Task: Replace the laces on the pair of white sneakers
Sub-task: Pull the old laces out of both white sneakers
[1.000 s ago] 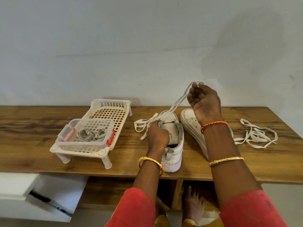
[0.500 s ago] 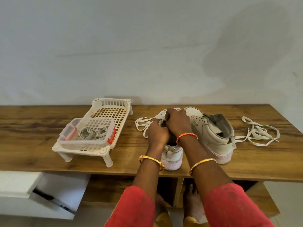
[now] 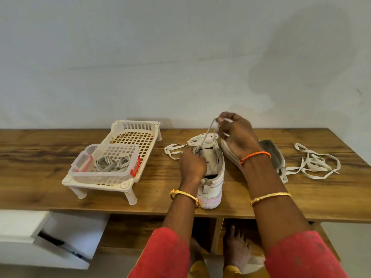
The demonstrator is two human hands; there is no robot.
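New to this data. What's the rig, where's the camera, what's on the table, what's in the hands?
There is no robot here: a person works with bare hands, and the one wide-angle camera sits on their head, looking forward and down. That is why you see both forearms from above.

On the wooden table stand two white sneakers. The left hand grips the near sneaker at its lace area. The right hand pinches a white lace and holds it up, taut, from that shoe. The second sneaker lies behind the right wrist.

A loose lace pile lies to the right. To the left, a white plastic rack carries a clear tub with coiled laces inside.
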